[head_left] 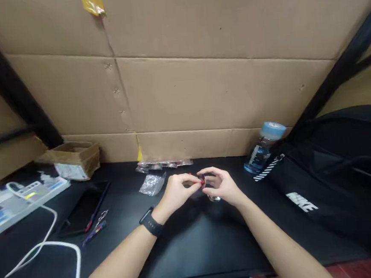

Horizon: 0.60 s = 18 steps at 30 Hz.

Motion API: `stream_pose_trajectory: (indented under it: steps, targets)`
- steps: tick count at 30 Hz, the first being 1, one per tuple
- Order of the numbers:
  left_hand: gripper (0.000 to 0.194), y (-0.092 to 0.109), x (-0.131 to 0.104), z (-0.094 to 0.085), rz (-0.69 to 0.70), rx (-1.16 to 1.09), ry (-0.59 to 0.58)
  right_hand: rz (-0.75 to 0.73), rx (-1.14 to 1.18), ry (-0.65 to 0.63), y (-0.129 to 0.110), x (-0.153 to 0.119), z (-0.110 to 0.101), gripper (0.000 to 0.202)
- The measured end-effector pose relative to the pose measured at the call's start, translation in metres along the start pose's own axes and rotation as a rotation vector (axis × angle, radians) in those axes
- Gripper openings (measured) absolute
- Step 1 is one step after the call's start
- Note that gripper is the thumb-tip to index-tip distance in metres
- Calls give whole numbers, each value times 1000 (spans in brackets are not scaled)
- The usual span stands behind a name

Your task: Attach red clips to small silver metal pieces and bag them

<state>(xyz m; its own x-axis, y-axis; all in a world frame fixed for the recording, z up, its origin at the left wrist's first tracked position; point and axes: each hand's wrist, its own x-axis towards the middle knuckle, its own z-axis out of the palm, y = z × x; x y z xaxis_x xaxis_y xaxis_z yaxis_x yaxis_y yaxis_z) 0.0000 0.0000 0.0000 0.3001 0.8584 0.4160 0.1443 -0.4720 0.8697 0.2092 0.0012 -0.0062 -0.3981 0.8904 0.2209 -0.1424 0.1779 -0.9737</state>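
Left hand (177,192): pinching a tiny red piece (195,182).
Right hand (223,186): gripping a small shiny part (203,180).
Beside them: a little plastic bag (151,184).

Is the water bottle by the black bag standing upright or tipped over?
Tipped: the water bottle leans against the black bag, blue cap up.
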Motion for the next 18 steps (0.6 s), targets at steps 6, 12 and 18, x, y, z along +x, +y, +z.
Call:
stream_pose_trajectory:
  steps: [6,12,18]
  targets:
    - [9,1,-2,4,4,19,29,11,-14,-29,0,-3,2,57]
    - [8,1,-3,7,29,40,73,-5,-52,-9,1,-3,0,59]
    - [9,3,-5,10,33,48,110,-29,-81,1,-1,-2,2,58]
